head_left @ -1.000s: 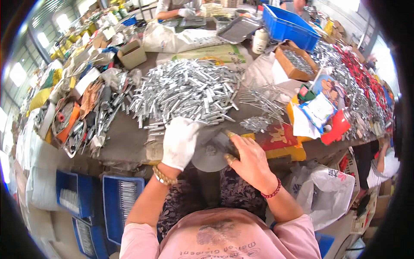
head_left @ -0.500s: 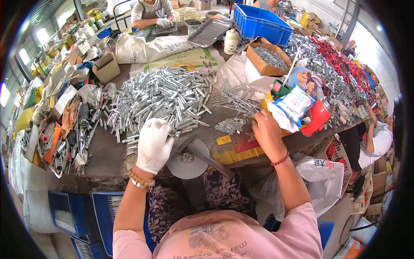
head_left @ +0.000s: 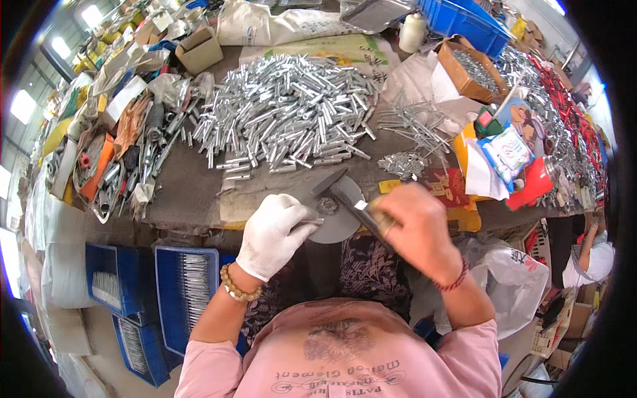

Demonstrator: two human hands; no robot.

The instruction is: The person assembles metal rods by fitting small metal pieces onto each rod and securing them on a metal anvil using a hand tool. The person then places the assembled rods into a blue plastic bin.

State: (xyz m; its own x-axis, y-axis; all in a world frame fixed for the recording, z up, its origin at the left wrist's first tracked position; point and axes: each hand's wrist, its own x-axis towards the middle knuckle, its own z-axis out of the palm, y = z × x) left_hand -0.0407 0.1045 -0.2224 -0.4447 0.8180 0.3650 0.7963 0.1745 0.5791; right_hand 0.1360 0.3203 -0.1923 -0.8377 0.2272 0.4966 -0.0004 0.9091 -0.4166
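Note:
My left hand (head_left: 275,235), in a white glove, pinches a small metal piece (head_left: 319,221) at the edge of a round grey plate (head_left: 340,230). A hammer (head_left: 328,184) rests with its dark head over this plate, beside a small raised lump in the middle. My bare right hand (head_left: 419,225) is closed around the hammer's handle, its fingers slightly blurred by motion. Beyond my left hand spreads a large heap of short metal tubes (head_left: 285,109). Small metal pieces (head_left: 403,164) and longer thin rods (head_left: 417,126) lie past my right hand.
At the right stand a red bottle (head_left: 533,186), a blue-white packet (head_left: 506,154) and a cardboard box (head_left: 468,76) of metal parts. Tools and bags crowd the left side. Below the table edge are blue crates (head_left: 166,312) holding rods. Another person (head_left: 587,262) is at the far right.
My right hand has left the area by the rods and come down to the hammer's handle. My left hand has drawn back from the tube heap to the plate. The view has tilted down.

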